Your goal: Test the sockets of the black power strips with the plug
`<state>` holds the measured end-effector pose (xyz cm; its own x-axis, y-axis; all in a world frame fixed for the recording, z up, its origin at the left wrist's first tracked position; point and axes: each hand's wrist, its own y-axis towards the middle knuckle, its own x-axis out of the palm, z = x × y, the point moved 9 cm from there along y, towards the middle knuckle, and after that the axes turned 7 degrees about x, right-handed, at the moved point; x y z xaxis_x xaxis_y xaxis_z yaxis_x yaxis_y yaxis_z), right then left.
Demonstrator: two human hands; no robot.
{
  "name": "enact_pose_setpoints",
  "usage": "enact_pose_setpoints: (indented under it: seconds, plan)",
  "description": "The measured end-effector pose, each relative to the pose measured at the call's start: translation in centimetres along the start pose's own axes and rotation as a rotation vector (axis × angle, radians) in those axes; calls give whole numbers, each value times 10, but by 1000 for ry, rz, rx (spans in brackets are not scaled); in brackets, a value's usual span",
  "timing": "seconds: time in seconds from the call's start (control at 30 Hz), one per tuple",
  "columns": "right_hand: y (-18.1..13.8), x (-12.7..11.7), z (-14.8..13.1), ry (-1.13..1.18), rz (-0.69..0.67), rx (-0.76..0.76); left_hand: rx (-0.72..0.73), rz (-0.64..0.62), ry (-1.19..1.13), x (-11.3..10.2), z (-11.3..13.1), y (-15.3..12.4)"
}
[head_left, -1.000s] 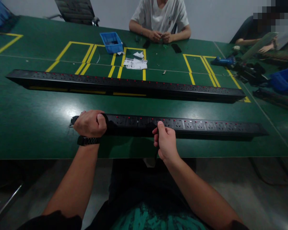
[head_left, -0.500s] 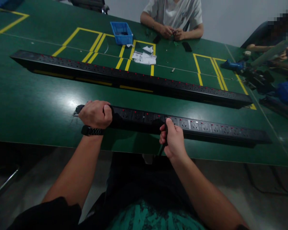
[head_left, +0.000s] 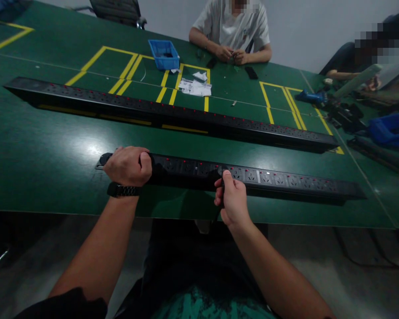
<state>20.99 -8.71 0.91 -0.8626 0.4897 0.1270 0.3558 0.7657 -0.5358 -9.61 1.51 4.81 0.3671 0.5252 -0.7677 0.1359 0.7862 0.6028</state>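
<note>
A long black power strip [head_left: 279, 179] with a row of sockets and small red lights lies along the near side of the green table. My left hand [head_left: 128, 166], wearing a dark watch, is closed around the strip near its left end. A dark round part [head_left: 104, 158] sticks out beyond that hand. Against the strip's middle, my right hand [head_left: 233, 197] is closed on a black plug [head_left: 224, 171], mostly hidden by the fingers. A dark cord seems to hang below it. Whether the plug sits in a socket I cannot tell.
Behind lies a second, longer black power strip [head_left: 173, 113]. Beyond it are a blue bin [head_left: 164, 55], white papers [head_left: 196, 87] and yellow tape lines. A person [head_left: 232, 40] sits opposite with hands together. Blue and black items [head_left: 346, 115] lie at the right, near another person.
The whole view has shifted slightly, so things appear lower and further left. My right hand has moved a little left along the strip; my left hand keeps its grip.
</note>
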Motion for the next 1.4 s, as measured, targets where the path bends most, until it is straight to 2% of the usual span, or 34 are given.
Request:
enact_pose_setpoints:
  seconds: [0.5, 0.67, 1.07, 1.2, 1.4]
  plan:
    - [3, -1, 7, 4, 8, 12, 4, 19, 11, 0, 0, 1]
    - [4, -1, 7, -3, 10, -22, -7, -18, 18, -1, 2, 1]
    - [3, 1, 9, 34, 17, 6, -37, -94, 50, -3, 8, 5]
    - [-7, 5, -9, 66, 9, -115, -45, -84, 71, 0, 5, 4]
    - [-33, 21, -48, 74, -106, -212, -47, -65, 75, 2, 3, 2]
